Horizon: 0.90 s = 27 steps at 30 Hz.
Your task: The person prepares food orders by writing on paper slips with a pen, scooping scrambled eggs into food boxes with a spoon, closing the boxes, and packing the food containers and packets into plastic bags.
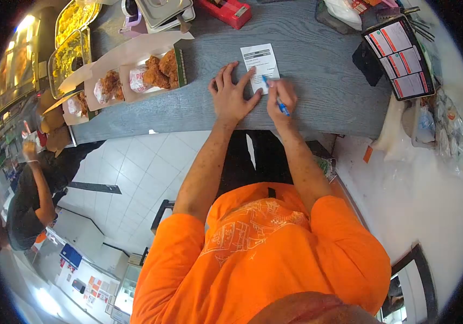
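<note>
A white printed receipt [265,58] lies flat on the grey wood-grain counter [323,75]. My left hand [232,96] rests on the counter with fingers spread, one fingertip on the receipt's left edge. A blue pen [282,106] is gripped in my right hand [281,100], its tip close to the lower part of the receipt. Whether the tip touches the paper I cannot tell. To the left stand open cardboard boxes [101,108] holding pieces of fried chicken [160,70] and white paper-wrapped bundles [138,79].
A tablet [400,56] showing red and white panels stands at the right. A red tape dispenser [234,12] sits at the back. Trays of yellow food [72,59] are at the far left, near another person [28,202]. Metal containers [162,11] stand behind the boxes.
</note>
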Tool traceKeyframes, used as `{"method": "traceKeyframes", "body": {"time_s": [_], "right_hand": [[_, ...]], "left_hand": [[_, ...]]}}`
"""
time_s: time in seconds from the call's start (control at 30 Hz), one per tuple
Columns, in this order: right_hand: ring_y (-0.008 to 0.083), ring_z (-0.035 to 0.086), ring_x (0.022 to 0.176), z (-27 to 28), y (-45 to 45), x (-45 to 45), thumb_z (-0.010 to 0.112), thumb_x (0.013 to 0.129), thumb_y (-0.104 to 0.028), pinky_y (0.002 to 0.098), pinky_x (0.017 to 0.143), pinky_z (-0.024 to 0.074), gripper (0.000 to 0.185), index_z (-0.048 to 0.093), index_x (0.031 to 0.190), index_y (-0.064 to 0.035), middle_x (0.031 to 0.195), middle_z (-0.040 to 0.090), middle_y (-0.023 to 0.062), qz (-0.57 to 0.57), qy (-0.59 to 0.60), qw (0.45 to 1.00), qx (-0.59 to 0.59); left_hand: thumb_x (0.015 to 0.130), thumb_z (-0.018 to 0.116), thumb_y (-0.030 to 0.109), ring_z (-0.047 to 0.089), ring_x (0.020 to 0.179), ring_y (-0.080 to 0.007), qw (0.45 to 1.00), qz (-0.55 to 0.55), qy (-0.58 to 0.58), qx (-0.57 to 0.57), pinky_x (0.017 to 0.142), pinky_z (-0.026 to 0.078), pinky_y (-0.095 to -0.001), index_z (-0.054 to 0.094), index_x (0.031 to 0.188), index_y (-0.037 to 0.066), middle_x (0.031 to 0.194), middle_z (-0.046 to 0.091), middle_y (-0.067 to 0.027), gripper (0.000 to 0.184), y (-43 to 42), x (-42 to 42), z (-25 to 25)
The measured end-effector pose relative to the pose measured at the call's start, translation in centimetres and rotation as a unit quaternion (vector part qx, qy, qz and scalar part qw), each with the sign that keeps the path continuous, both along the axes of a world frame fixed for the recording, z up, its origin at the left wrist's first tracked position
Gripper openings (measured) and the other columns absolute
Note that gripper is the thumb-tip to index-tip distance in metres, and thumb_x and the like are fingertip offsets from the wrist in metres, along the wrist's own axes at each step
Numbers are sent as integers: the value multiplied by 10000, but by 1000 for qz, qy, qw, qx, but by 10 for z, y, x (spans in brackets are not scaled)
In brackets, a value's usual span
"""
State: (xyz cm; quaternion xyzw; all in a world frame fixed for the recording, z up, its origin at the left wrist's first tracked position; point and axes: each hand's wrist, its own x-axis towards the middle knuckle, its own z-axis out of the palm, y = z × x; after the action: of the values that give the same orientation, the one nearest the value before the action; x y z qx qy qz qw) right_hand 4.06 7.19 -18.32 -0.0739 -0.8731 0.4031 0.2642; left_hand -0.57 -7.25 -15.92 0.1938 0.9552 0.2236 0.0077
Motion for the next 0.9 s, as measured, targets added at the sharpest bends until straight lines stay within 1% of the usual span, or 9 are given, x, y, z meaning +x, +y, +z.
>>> {"method": "traceKeyframes", "body": {"time_s": [0.2, 0.23, 0.33, 0.43, 0.53, 0.67, 0.73, 0.83, 0.9], "right_hand": [[284, 595, 707, 0, 0, -1, 589, 867, -29, 391, 725, 419, 74, 603, 796, -40, 771, 616, 106, -29, -14, 999, 28], [289, 589, 700, 1, -1, -1, 580, 872, -35, 406, 713, 431, 75, 603, 801, -43, 762, 621, 107, -1, 18, 1000, -2], [305, 587, 693, 2, -1, 7, 572, 878, -38, 422, 675, 441, 78, 600, 805, -38, 745, 622, 119, -127, -32, 989, -67], [325, 581, 684, -4, 3, 6, 563, 889, -44, 427, 634, 447, 88, 597, 811, -23, 740, 615, 128, -30, 10, 999, -1], [338, 590, 687, 1, 0, 7, 551, 909, -65, 409, 621, 456, 119, 605, 817, -12, 744, 609, 146, -119, -30, 992, -35], [342, 603, 694, -13, 4, 16, 536, 936, -102, 410, 601, 452, 185, 609, 803, 5, 731, 599, 165, -138, -78, 976, -149], [341, 607, 675, -2, -1, 14, 533, 946, -126, 419, 576, 445, 226, 609, 783, 10, 726, 597, 177, -147, -85, 965, -197], [343, 603, 631, -5, 1, 13, 523, 962, -153, 428, 549, 449, 264, 602, 773, 14, 726, 602, 179, -140, -62, 977, -148], [353, 618, 650, -6, 10, 15, 524, 968, -191, 430, 558, 457, 282, 615, 796, 13, 755, 624, 194, -138, -111, 976, -128]], "left_hand": [[731, 702, 509, 343, 1327, -292, 1000, 1, -6, -3, 1046, 230, -548, 602, 1291, 322, 1388, 425, -85, 599, 0, 1, 0], [732, 701, 512, 343, 1328, -292, 1000, 1, -6, -2, 1047, 230, -547, 602, 1291, 324, 1385, 426, -84, 598, -1, 1, 0], [724, 721, 509, 341, 1332, -307, 1000, 1, -14, 1, 1064, 220, -546, 605, 1288, 335, 1393, 424, -90, 601, 0, 0, 3], [719, 733, 506, 340, 1335, -313, 1000, 6, -21, 6, 1071, 217, -544, 607, 1286, 340, 1397, 425, -91, 605, 0, 1, 2], [726, 715, 523, 340, 1332, -293, 1000, 6, -10, -1, 1059, 224, -541, 609, 1282, 328, 1388, 428, -81, 598, 1, -1, 1], [728, 709, 533, 340, 1331, -282, 1000, 7, -3, -4, 1055, 225, -540, 615, 1273, 320, 1384, 430, -74, 592, 1, 1, 1], [725, 710, 537, 341, 1330, -282, 1000, 6, 0, -2, 1056, 225, -540, 617, 1270, 320, 1382, 433, -72, 594, 1, 1, 0], [718, 711, 542, 348, 1326, -284, 1000, 8, 7, 7, 1058, 225, -540, 618, 1266, 321, 1379, 439, -71, 599, 1, 2, -2], [715, 725, 532, 350, 1325, -292, 1000, 9, 3, 9, 1065, 229, -534, 618, 1265, 330, 1383, 439, -73, 596, -1, 3, -1]]}}
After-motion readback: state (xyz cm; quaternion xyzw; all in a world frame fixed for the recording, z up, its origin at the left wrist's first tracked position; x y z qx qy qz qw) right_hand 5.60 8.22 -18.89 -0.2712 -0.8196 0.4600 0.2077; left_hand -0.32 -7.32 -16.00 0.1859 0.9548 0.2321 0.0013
